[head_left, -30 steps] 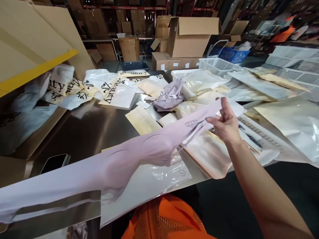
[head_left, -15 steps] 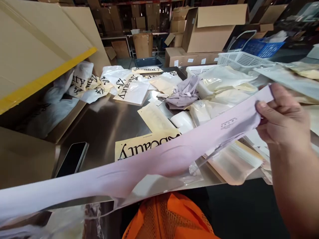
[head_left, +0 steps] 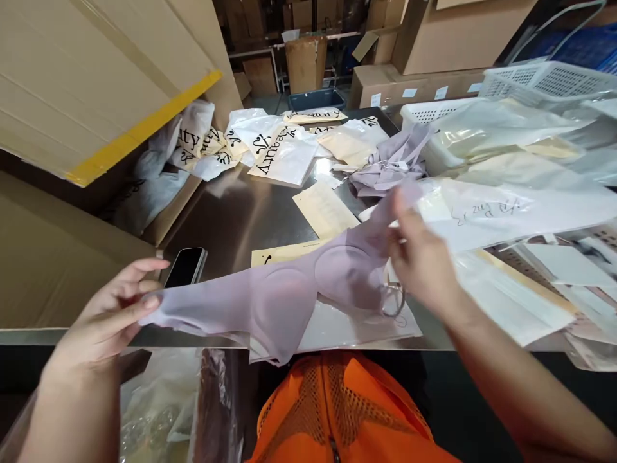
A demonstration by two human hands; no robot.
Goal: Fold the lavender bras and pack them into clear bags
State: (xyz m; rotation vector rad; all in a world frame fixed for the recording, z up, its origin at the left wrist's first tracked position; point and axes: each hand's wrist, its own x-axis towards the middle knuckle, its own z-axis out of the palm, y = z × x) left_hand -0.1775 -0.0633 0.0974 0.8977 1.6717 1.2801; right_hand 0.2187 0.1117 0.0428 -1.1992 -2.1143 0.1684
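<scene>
Pinching between thumb and finger of left hand (head_left: 107, 312), lower left, and gripping in curled fingers of right hand (head_left: 424, 263), right of centre, a lilac bra (head_left: 284, 299): already stretched across mid-frame, not yet released.

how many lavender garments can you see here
2 that can be made out: the lavender bra stretched between the left hand and the right hand, and the bundled garment beside the white basket. The bundle may hide more.
</scene>
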